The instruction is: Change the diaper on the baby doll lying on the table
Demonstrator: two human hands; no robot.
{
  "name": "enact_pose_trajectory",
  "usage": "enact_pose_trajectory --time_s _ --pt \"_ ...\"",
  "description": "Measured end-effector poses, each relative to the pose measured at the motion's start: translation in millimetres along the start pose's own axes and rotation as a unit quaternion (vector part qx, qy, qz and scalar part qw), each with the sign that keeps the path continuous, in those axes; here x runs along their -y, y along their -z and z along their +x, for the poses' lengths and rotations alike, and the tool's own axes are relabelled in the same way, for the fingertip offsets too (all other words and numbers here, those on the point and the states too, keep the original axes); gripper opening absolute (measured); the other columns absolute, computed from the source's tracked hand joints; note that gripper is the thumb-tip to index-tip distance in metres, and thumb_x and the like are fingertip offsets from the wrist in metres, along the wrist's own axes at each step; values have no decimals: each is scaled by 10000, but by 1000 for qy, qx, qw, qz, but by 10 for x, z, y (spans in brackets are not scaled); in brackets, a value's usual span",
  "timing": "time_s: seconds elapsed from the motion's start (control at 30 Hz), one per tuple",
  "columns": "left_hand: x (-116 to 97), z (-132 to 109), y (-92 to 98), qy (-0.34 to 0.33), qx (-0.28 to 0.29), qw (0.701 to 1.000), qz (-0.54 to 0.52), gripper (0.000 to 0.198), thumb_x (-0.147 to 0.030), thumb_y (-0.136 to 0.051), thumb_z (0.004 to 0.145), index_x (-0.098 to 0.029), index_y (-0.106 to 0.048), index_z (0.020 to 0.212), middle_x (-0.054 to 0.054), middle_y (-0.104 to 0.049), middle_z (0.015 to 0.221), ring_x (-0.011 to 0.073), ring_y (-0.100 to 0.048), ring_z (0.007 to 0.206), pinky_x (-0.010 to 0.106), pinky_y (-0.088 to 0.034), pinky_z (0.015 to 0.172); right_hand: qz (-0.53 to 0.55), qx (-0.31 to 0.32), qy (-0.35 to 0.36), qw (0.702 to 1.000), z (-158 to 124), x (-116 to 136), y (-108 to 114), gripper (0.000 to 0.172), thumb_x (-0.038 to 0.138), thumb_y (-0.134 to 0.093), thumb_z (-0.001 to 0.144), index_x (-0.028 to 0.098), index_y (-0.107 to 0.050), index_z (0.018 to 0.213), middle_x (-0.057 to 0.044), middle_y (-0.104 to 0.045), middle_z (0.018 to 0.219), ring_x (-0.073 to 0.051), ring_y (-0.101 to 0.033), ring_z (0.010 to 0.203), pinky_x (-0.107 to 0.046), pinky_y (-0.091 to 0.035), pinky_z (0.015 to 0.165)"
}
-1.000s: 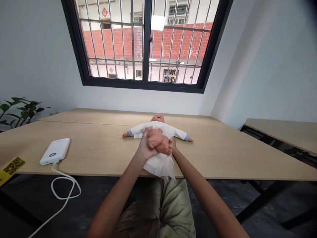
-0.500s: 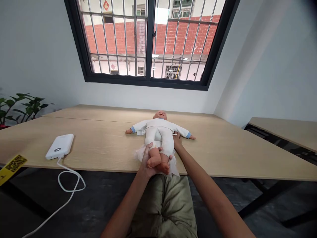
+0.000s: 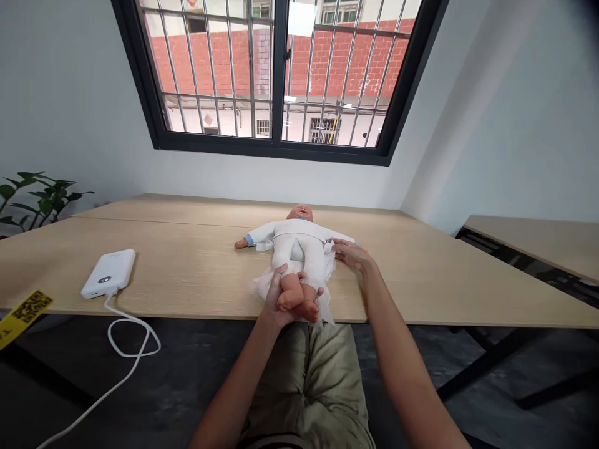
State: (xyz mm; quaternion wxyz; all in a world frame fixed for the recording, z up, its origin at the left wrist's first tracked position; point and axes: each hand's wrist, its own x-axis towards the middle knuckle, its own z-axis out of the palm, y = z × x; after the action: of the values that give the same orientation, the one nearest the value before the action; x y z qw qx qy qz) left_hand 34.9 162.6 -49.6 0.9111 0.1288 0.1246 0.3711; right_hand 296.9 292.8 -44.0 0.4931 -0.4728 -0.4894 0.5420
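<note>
A baby doll (image 3: 299,228) in white clothes with blue cuffs lies on its back on the table, head toward the window. Its bare lower legs and feet are gathered in my left hand (image 3: 277,304), whose fingers wrap round them from below. Under the doll's hips and legs lies a thin white diaper (image 3: 329,267), with a ruffled edge showing on the right. At that edge, beside the doll's hip, my right hand (image 3: 354,254) has its fingertips closed on the ruffle. Part of the doll's arm on that side is behind my right hand.
On the left of the wooden table (image 3: 187,268) lies a white power bank (image 3: 110,273), its white cable (image 3: 135,355) hanging over the front edge. A yellow tag (image 3: 24,318) is at the far left, a plant (image 3: 44,199) behind. Another table (image 3: 538,246) stands at right.
My right hand has moved out from beside the doll's hip toward the right, and the diaper's ruffled edge now shows there. My left hand keeps its hold on the legs.
</note>
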Motion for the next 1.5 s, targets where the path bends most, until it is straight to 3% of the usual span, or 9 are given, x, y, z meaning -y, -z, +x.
enact_pose_trajectory --time_s 0.17,0.3,0.57,0.83,0.93,1.13,1.23,1.33,1.5 --pt "2 -4 -7 2 -3 1000 -4 445 -562 -487 858 -156 -638 754 139 -666 821 345 -660 872 432 -495 706 14 -114 8 993 19 -13 -16 341 137 -744 631 172 -625 949 7 -618 690 -79 -516 558 -182 -418 499" --pt "9 4 -1 2 1 1000 -6 446 -558 -478 862 -153 -634 758 150 -667 830 345 -658 884 436 -497 712 -30 -154 27 987 37 -31 -35 322 169 -765 589 155 -616 874 30 -561 602 -63 -421 487 -191 -340 442" --pt "13 15 21 6 10 1000 -5 426 -553 -492 856 -157 -630 776 143 -676 823 336 -664 866 445 -502 712 -175 -157 103 966 -1 -1 -97 469 348 -797 497 142 -611 875 61 -489 568 -84 -402 519 -233 -318 520" --pt "15 -34 -51 14 1 1000 18 483 -583 -432 872 -156 -634 770 172 -685 845 321 -667 778 440 -498 685 -362 -179 217 889 31 -11 -196 154 270 -575 647 157 -624 740 -3 -583 638 -138 -498 615 -253 -371 613" --pt "15 -37 -56 7 1 1000 12 459 -566 -456 869 -155 -631 764 163 -686 834 323 -670 829 434 -498 712 -365 -187 213 887 58 -42 -215 115 247 -536 664 169 -592 728 -20 -617 674 -151 -532 635 -253 -388 629" --pt "3 -1 25 17 24 999 21 444 -573 -496 842 -158 -643 787 197 -692 929 348 -675 825 450 -493 691 -400 -311 153 848 18 -18 -165 177 344 -552 745 201 -503 653 -47 -615 644 -161 -524 623 -274 -393 667" --pt "3 -3 15 20 14 999 24 455 -579 -483 846 -160 -644 777 193 -694 916 337 -674 779 447 -489 685 -387 -250 104 881 0 -37 -195 204 343 -536 753 211 -448 626 -9 -527 525 -138 -465 503 -267 -358 564" --pt "10 -24 -35 5 0 1000 9 455 -566 -461 861 -160 -630 747 153 -682 797 334 -672 829 431 -491 704 -314 -138 121 932 -6 -54 -263 144 326 -525 716 201 -477 665 27 -492 538 -108 -422 461 -241 -329 506" --pt "12 -40 -58 17 5 1000 12 453 -567 -451 860 -161 -626 763 165 -684 807 326 -667 808 431 -486 699 -279 -21 166 946 -5 -56 -289 206 350 -588 634 154 -599 695 2 -570 647 -106 -444 579 -226 -345 563"
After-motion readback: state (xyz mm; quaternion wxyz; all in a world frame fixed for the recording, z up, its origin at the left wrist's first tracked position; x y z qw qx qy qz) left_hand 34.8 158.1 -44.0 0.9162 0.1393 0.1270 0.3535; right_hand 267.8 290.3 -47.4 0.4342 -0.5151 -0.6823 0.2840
